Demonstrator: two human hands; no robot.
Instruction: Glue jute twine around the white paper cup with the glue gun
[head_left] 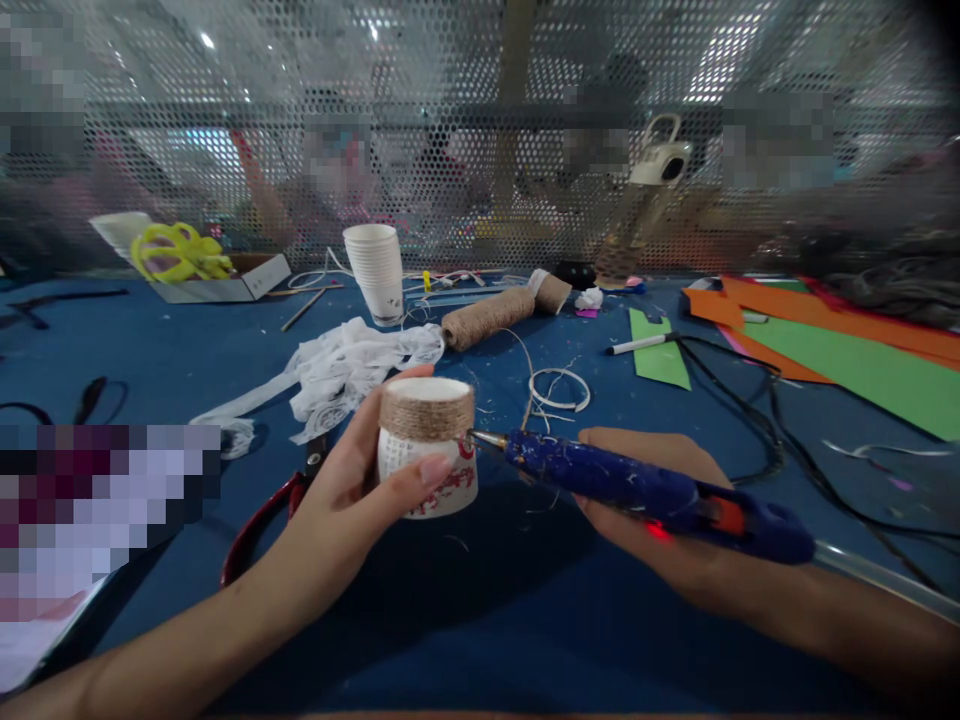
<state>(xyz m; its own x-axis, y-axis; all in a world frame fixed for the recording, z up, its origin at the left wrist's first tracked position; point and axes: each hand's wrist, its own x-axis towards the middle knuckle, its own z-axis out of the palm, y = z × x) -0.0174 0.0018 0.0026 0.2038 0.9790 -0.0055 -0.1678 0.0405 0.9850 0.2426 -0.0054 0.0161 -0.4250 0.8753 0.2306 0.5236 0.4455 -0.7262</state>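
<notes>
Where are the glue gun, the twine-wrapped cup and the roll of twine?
Glue gun (637, 488): head view, middle of its blue body.
Twine-wrapped cup (421, 446): head view, upper part of its white printed side.
Roll of twine (491, 318): head view, middle of its wound length.

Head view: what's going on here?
The person's left hand holds a small paper cup with a twine band around its upper part; the printed part below is bare. The right hand grips a blue glue gun, its nozzle at the band's lower edge; whether it touches is unclear. A twine roll and white lace lie behind, on the blue table.
</notes>
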